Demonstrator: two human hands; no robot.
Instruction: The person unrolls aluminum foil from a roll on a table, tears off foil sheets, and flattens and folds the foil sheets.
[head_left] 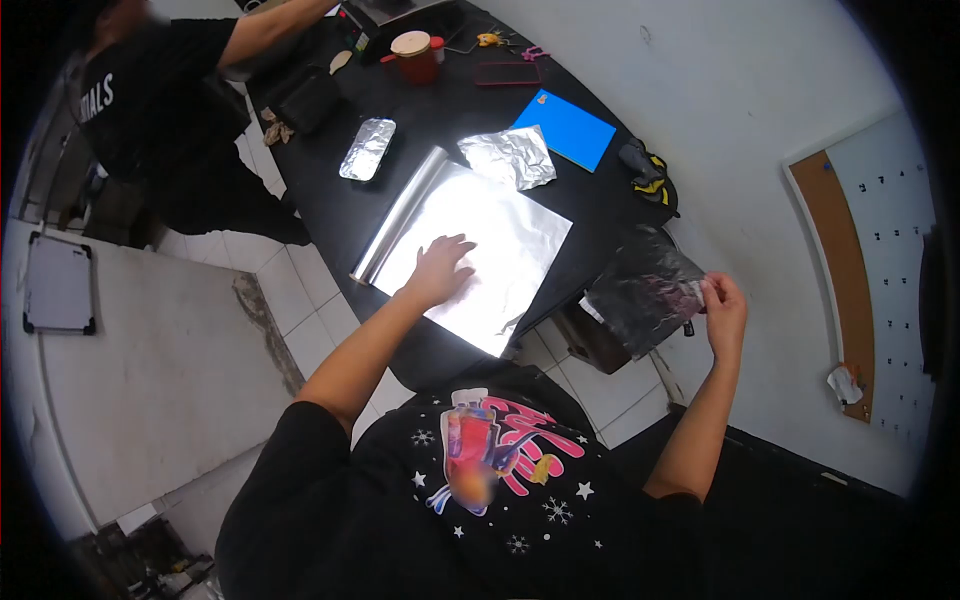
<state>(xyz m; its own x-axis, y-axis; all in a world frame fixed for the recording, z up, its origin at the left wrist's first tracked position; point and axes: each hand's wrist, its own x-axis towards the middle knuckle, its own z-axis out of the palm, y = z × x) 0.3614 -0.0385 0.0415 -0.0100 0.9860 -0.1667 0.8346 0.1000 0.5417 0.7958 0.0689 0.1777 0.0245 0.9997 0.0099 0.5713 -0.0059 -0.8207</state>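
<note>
My left hand [438,272] lies flat, fingers spread, on a wide sheet of aluminium foil [510,225] drawn out from the foil roll [405,212]. To the right, past the table edge, my right hand [725,300] pinches the side of a crinkled, shiny foil piece [645,285] that looks dark from reflections. Beyond the sheet lies a crumpled piece of foil [508,157], overlapping its far edge. A small foil-wrapped container [368,149] sits left of the roll's far end.
A blue folder [566,130] and a black-and-yellow item [648,172] lie along the table's right side. A red lidded container [414,58] and a phone [508,74] are farther back. At left stands another person [160,110], arm over the table. A wall with a board [845,270] rises at right.
</note>
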